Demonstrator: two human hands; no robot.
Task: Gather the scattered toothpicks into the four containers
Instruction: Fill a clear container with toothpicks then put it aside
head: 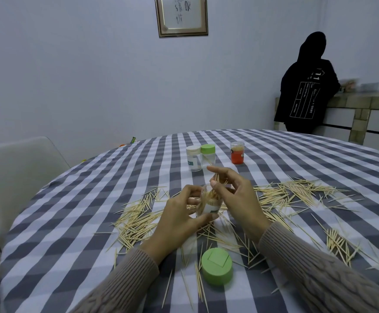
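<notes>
Oddly, the label on the jar (208,205) was unreadable; the left hand (179,219) gripped that jar above the bench (75,222). The right hand (235,197) fingers pinched toothpicks (217,179) at its mouth, beside a green lid (217,269).

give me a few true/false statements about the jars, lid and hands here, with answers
1. The left hand holds the clear plastic jar of toothpicks. True.
2. The loose green round lid sits on that jar. False: it lies on the checked tablecloth, nearer the camera.
3. The right hand pinches toothpicks above the jar's mouth. True.
4. The red-bottomed jar is empty. False: toothpicks show inside.
5. Every scattered wooden toothpick is already gathered. False: many lie around.
</notes>
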